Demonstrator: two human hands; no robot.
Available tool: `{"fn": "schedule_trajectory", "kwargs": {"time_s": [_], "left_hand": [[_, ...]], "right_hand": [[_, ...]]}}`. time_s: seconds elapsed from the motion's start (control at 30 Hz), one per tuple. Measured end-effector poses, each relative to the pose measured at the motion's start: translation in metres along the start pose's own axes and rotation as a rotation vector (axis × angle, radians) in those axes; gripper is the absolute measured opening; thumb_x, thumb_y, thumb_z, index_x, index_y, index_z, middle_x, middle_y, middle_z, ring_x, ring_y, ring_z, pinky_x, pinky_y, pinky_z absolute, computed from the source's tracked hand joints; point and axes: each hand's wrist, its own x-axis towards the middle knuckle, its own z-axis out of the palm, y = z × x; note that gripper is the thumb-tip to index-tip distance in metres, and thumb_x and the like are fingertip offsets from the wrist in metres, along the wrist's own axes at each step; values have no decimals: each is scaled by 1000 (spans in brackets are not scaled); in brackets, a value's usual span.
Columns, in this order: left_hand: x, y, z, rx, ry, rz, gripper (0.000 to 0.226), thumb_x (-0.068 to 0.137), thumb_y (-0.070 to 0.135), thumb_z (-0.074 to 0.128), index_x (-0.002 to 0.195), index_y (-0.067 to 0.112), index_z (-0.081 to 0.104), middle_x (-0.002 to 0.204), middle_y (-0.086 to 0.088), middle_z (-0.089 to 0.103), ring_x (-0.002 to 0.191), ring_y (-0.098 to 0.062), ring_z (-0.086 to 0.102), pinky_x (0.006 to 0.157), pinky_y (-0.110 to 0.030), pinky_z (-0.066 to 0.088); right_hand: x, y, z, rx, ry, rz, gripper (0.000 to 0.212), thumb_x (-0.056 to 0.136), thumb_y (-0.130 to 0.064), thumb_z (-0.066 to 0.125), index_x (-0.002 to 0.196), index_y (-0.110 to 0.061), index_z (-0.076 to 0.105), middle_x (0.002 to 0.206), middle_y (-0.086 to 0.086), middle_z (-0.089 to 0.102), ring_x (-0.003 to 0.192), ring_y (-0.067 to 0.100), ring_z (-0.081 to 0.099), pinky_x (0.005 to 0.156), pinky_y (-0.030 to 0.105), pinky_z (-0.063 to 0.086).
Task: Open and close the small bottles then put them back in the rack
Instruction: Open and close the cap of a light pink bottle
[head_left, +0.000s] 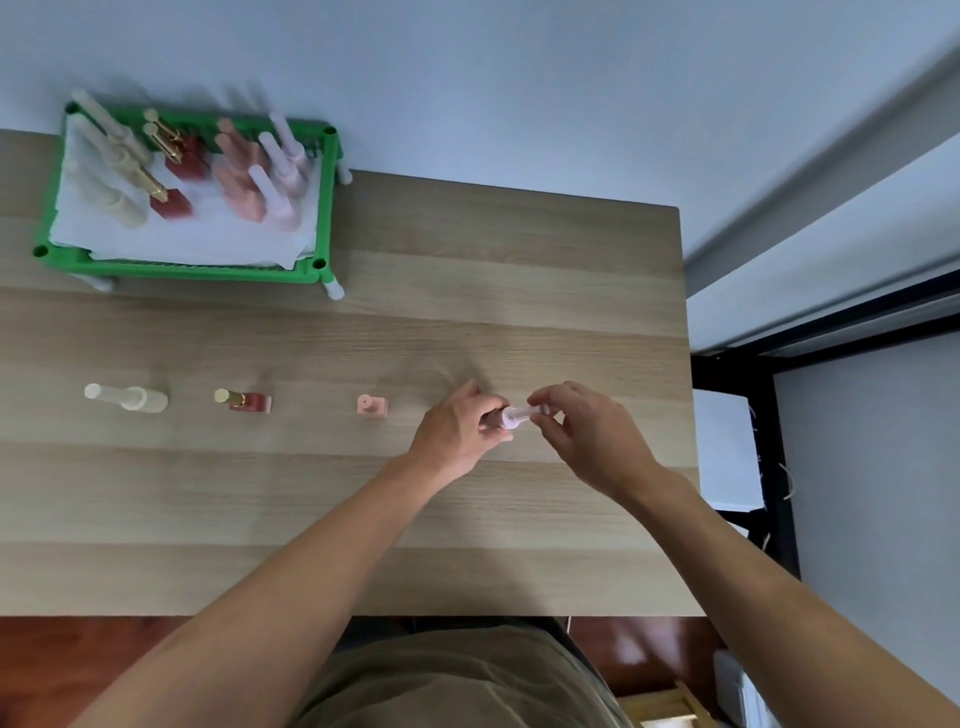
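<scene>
My left hand (457, 434) is closed around the body of a small pale pink bottle (508, 419), tilted to the right. My right hand (587, 434) pinches its long pale cap (527, 413) between fingertips. On the table stand three more bottles in a row: a cream one (130, 398), a red one with a gold neck (244, 400), and a peach-pink one (372, 405) seen from above. The green rack (197, 270) at the far left holds several cream, red, peach and pale pink bottles on white paper.
The wooden table (363, 338) ends at its right edge near my right hand. Beyond it are a white box (727, 447) and a black frame (769, 467). A wall runs behind the rack.
</scene>
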Motion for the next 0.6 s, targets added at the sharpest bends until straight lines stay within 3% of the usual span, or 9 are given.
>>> {"fn": "schedule_trajectory", "kwargs": {"time_s": [0.1, 0.23, 0.37, 0.6], "left_hand": [[-4, 1, -4, -36, -19, 25, 24, 82, 24, 79, 104, 18, 71, 91, 0, 61, 81, -19, 61, 78, -42, 53], [-12, -2, -13, -41, -18, 40, 16, 82, 22, 78, 92, 16, 67, 81, 5, 58, 75, -19, 57, 75, -41, 51], [-20, -5, -21, -51, 9, 36, 18, 82, 21, 78, 95, 13, 69, 85, 2, 61, 77, -18, 59, 75, -37, 51], [-30, -8, -34, -43, 38, 48, 16, 84, 23, 76, 92, 12, 66, 85, -1, 59, 76, -17, 58, 75, -38, 50]], "right_hand": [[1, -2, -4, -27, 1, -26, 18, 96, -32, 60, 112, -28, 68, 100, -12, 63, 65, 3, 48, 63, 28, 43], [4, -12, -14, -47, -33, -80, 16, 96, -30, 59, 110, -28, 68, 101, -10, 61, 65, 10, 54, 61, 32, 49], [7, -23, -22, -63, -60, -122, 18, 93, -20, 61, 108, -27, 69, 105, -9, 60, 69, 16, 58, 63, 36, 50], [12, -38, -25, -58, -80, -172, 22, 91, -11, 61, 105, -25, 69, 108, -9, 60, 66, 9, 47, 65, 36, 49]]}}
